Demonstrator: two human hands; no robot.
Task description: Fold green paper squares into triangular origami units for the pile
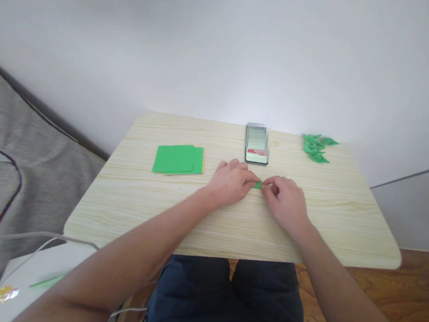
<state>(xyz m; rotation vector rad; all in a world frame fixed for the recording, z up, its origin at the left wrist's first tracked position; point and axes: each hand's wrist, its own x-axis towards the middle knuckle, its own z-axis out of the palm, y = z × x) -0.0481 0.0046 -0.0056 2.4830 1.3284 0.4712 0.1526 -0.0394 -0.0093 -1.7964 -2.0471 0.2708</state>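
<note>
A small piece of folded green paper shows between my two hands, just above the middle of the table. My left hand pinches its left end between thumb and forefinger. The right end is pinched by my right hand, thumb and forefinger together. Most of the paper is covered by the fingers, so its exact shape is hidden. Beyond my hands lies a phone with its screen lit. To the left is a stack of green paper sheets, and several folded green paper pieces lie in a cluster at the back right.
The pale wood-grain table has its back edge against a white wall. A grey cushioned seat stands at the left. Cables run across a white surface at the lower left.
</note>
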